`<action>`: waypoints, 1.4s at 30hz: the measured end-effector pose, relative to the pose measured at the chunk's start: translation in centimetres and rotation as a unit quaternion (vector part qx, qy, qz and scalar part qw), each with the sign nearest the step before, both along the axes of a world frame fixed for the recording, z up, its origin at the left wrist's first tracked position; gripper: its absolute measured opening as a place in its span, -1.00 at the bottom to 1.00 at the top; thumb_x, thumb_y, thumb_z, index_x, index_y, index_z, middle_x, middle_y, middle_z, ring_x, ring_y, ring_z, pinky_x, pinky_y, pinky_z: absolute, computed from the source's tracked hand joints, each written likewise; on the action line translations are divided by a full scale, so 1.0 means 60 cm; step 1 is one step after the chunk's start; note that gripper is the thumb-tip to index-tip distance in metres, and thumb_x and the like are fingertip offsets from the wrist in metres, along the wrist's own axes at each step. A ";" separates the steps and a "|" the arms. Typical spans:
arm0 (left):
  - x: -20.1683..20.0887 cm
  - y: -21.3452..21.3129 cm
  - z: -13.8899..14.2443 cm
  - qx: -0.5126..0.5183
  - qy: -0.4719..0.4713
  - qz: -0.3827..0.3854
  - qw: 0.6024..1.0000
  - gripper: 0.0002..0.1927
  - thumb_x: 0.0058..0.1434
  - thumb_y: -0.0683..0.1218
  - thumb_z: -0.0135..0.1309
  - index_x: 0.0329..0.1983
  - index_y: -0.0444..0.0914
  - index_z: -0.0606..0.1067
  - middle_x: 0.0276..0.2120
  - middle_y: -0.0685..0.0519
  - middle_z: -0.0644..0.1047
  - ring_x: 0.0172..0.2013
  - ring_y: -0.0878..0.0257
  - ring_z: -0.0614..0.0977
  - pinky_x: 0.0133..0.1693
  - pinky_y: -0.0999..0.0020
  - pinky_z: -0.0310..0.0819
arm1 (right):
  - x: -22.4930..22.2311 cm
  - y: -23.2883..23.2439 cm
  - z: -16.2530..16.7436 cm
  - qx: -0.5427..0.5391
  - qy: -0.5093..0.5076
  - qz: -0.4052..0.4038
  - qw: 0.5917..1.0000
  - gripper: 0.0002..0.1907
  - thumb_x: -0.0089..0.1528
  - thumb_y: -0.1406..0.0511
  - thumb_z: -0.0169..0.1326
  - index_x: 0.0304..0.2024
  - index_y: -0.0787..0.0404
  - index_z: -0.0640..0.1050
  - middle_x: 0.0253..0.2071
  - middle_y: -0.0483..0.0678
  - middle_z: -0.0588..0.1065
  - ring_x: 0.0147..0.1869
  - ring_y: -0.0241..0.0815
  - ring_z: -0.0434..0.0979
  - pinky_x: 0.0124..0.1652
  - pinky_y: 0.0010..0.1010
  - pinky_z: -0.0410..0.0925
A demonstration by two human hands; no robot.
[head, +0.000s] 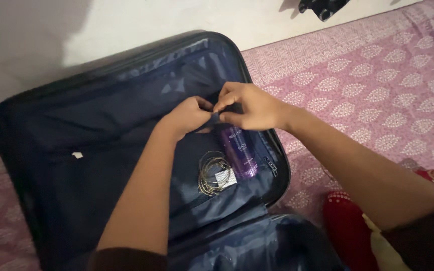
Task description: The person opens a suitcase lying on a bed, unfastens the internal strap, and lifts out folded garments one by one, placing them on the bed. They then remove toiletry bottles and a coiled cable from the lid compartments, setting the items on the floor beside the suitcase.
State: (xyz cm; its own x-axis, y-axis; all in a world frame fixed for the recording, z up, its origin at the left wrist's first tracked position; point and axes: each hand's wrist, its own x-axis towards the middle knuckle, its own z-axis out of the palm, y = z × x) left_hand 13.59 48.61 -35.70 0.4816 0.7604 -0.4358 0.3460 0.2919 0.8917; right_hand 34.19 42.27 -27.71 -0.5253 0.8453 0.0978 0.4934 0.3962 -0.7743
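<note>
Over the suitcase: I am kneeling at a dark hard-shell suitcase [26,130] lying open on a pink leaf-patterned bed cover [377,85], its lined half spreading toward 12 o'clock.
Left hand: my left hand [189,116] is pinching shut on a small dark strap end [216,118] at the middle of the lining.
Right hand: my right hand [252,106] is coming in from 3 o'clock, fingertips closing on the same strap end, so both hands are meeting there, knuckles nearly touching.
Strap: it is lying directly between the two hands; too little is showing to tell its long axis or whether a buckle is attached.
Nearer hand: both are gripping it equally, left from 9 o'clock, right from 3 o'clock.
Purple bottle: a purple bottle [239,153] is lying just beyond the hands toward 6 o'clock, its long axis running roughly 12 to 6.
Bangles: a cluster of thin metal bangles [213,173] is resting just beside the bottle at its 8 o'clock side, on a mesh pocket.
Elsewhere: a red cloth [347,231] is sitting at 4 o'clock, off the suitcase.
</note>
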 end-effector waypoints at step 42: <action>-0.463 -0.379 0.162 0.062 -0.148 0.536 0.829 -0.58 0.33 -0.06 0.03 0.23 -0.25 0.39 -0.09 0.09 0.53 -0.13 0.29 0.60 -0.07 0.25 0.61 | -0.378 -0.217 0.009 -0.286 0.207 -0.030 0.935 -0.43 0.15 0.37 0.29 0.20 0.27 0.44 -0.08 0.01 0.57 -0.02 -0.21 0.64 -0.07 -0.39 0.55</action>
